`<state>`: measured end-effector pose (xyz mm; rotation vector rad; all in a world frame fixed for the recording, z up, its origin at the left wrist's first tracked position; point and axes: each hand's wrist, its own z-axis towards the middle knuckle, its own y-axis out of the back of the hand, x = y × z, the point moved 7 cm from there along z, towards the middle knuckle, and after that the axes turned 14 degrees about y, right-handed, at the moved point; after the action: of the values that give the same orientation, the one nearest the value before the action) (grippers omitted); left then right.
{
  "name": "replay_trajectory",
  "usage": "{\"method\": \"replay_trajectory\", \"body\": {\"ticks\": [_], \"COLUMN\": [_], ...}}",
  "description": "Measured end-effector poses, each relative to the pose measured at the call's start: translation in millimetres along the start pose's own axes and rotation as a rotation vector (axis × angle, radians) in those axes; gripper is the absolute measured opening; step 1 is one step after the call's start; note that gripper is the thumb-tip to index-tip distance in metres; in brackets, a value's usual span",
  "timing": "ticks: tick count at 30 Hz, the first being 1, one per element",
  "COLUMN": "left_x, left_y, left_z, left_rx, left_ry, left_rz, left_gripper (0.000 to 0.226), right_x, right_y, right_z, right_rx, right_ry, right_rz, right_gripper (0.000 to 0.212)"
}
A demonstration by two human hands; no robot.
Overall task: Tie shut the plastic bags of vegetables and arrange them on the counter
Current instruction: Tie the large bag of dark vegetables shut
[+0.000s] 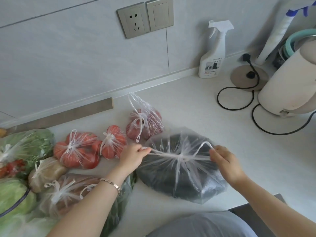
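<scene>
Counter [188, 103] white under bag [188, 178], wall [68, 53] grey tile

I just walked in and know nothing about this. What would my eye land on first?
At the centre, the left hand and right hand each pull a handle of a clear plastic bag of dark vegetables, the handles crossing in a knot on top. To its left on the white counter lie knotted bags of red tomatoes. A white spray bottle stands upright at the counter's back edge.
</scene>
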<state>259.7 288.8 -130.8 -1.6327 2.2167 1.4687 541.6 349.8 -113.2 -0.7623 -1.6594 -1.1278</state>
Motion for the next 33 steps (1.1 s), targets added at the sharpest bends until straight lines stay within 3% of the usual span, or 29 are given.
{"method": "replay_trajectory", "body": {"ticks": [4, 6, 9, 11, 14, 17, 21, 25, 27, 29, 31, 33], "left_x": [30, 13, -19, -33, -36, -26, -13, -25, -29, -33, -39, -53], "left_y": [-15, -13, -13, -31, -76, -99, -108, -102, -91, -70, -48, -35], "left_z": [8, 1, -20, -31, -33, -22, -12, -17, -19, -22, -23, -26], "left_rx": [-0.076, -0.189, -0.296, -0.253, -0.167, -0.145, -0.145, -0.072, 0.040, 0.086, 0.096, 0.255], "left_ry": [0.112, 0.017, -0.263, -0.427, -0.523, -0.486, -0.448, -0.447, -0.345, -0.153, 0.016, 0.078], "left_rz": [0.110, 0.102, 0.065, 0.101, 0.303, 0.447, 0.588, 0.400, 0.133, -0.135, -0.453, -0.897], "left_gripper": [0.048, 0.045, 0.020, 0.011, 0.034, 0.053, 0.051, 0.054, 0.041, 0.030, 0.033, 0.038], "right_x": [-42, -39, -16, -7, -16, -49, -58, -46, -29, -19, -9, 2], "right_y": [14, 16, 5, -22, -65, -78, -80, -78, -69, -57, -35, -29], "right_z": [-12, -8, 7, 12, 11, 8, 8, 13, 15, 17, 27, 32], "right_rx": [-0.084, -0.132, -0.194, -0.059, 0.208, 0.410, 0.478, 0.447, 0.321, 0.278, 0.074, -0.017], "right_ry": [-0.162, -0.142, 0.030, 0.148, 0.363, 0.295, 0.268, 0.325, 0.323, 0.038, -0.124, -0.255], "right_rz": [-0.063, -0.098, -0.142, -0.247, -0.677, -0.933, -0.994, -0.980, -0.679, -0.077, 0.360, 0.757], "right_gripper": [0.036, 0.036, 0.025, 0.026, 0.048, 0.054, 0.054, 0.058, 0.060, 0.055, 0.058, 0.055]}}
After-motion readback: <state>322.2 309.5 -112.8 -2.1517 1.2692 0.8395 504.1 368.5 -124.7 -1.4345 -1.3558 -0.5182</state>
